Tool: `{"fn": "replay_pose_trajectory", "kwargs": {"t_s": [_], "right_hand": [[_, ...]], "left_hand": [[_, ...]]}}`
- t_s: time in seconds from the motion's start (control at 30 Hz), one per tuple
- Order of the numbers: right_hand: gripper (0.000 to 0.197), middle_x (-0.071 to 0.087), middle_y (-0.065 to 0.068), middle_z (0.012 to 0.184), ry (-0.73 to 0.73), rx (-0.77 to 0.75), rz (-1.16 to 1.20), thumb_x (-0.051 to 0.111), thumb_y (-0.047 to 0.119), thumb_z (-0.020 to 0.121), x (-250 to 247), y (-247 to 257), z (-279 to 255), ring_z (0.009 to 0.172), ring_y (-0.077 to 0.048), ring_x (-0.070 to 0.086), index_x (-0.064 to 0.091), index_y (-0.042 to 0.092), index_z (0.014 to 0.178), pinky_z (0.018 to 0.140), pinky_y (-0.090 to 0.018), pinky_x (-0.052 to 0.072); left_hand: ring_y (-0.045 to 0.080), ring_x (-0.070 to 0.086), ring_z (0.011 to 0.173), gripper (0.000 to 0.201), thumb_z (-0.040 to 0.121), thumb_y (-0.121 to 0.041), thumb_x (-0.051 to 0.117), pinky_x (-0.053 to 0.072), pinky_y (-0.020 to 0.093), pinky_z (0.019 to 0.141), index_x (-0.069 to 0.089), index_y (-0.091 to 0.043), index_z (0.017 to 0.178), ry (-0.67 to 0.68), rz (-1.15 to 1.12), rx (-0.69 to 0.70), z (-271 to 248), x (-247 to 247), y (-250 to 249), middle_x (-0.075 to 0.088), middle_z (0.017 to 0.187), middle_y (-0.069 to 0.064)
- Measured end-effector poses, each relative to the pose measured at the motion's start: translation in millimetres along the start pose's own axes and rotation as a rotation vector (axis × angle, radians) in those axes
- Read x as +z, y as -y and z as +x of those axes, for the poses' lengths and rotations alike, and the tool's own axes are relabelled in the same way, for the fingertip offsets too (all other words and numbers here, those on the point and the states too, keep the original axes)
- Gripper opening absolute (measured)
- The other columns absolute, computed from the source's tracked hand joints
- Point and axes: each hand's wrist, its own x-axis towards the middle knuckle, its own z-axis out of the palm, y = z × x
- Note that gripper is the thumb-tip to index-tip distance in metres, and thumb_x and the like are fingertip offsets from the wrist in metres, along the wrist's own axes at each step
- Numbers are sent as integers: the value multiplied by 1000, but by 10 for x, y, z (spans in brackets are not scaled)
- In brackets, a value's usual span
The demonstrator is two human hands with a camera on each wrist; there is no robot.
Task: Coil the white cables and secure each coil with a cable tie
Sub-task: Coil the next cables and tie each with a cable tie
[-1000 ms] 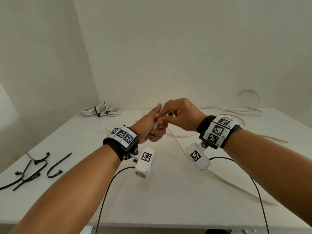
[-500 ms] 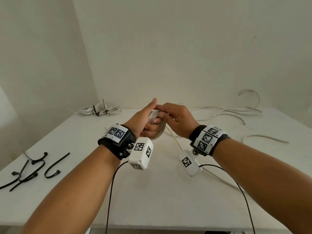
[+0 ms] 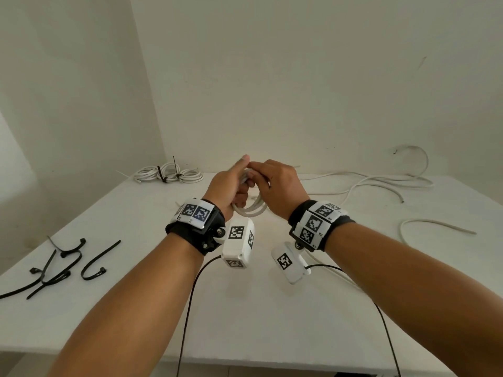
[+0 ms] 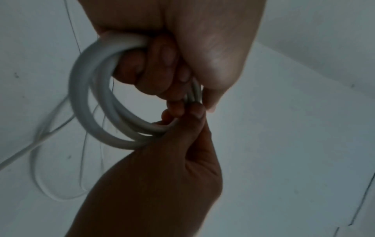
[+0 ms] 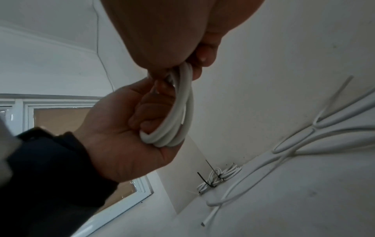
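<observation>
While left hand (image 3: 231,186) grips coil (image 3: 251,209) so loops stay stacked, right hand (image 3: 275,187) pinches the top to add a turn; ties (image 3: 65,263) wait at 9 o'clock.

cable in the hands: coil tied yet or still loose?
Loose. The coil shows bare white loops with no tie, held only by the left hand and right hand. Spare cable ties lie on the table.

We record white cable coil (image 3: 253,209), white worktop (image 3: 272,317), black cable ties (image 3: 92,261), black wristbands (image 3: 194,232) with black-and-white square-patterned markers (image 3: 196,212), off-white walls (image 3: 272,77).
</observation>
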Motion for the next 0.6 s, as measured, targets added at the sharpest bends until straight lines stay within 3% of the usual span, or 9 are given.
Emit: {"fn": "replay_pose_trajectory", "kwargs": {"t_s": [0.1, 0.2, 0.27, 0.33, 0.47, 0.6], "right_hand": [[25, 66, -7, 77, -12, 27, -27, 55, 14, 98, 91, 75, 106, 67, -10, 51, 72, 4, 113, 68, -20, 39], [31, 63, -5, 86, 61, 41, -10, 51, 17, 101, 185, 205, 146, 74, -12, 53, 65, 6, 125, 73, -26, 46], [36, 58, 0, 92, 131, 37, 30, 49, 17, 101, 251, 305, 153, 79, -9, 51, 57, 7, 135, 78, -19, 42], [38, 60, -4, 98, 185, -11, 28, 47, 16, 102, 322, 387, 154, 81, -10, 51, 54, 6, 137, 79, -17, 39], [32, 62, -9, 97, 248, 8, 15, 45, 11, 100, 546, 541, 170, 82, -23, 58, 57, 8, 129, 78, -37, 50], [38, 63, -16, 103, 296, 51, 6, 45, 7, 100, 847, 815, 157, 91, -31, 60, 50, 3, 138, 82, -42, 50]], "left_hand": [[9, 23, 33, 52, 99, -46, 43, 21, 21, 38, 54, -8, 66, 21, -122, -2, -11, -92, -53, 29, 42, -6], [11, 25, 34, 46, 101, -35, 43, 21, 22, 41, 53, -11, 62, -135, -39, 83, -50, -181, -76, 32, 43, -5], [13, 27, 35, 43, 98, -30, 44, 22, 24, 44, 52, -13, 59, -215, -5, 105, -79, -288, -97, 35, 43, -4], [14, 29, 37, 44, 94, -33, 49, 23, 25, 44, 52, -15, 54, -253, 1, 102, -119, -408, -113, 36, 46, -2], [16, 31, 38, 45, 90, -35, 57, 24, 24, 44, 50, -14, 52, -323, 24, 92, -207, -614, -81, 37, 48, 2], [17, 30, 36, 42, 90, -26, 51, 23, 26, 46, 49, -12, 51, -382, 9, 65, -323, -932, -49, 37, 46, 2]]}}
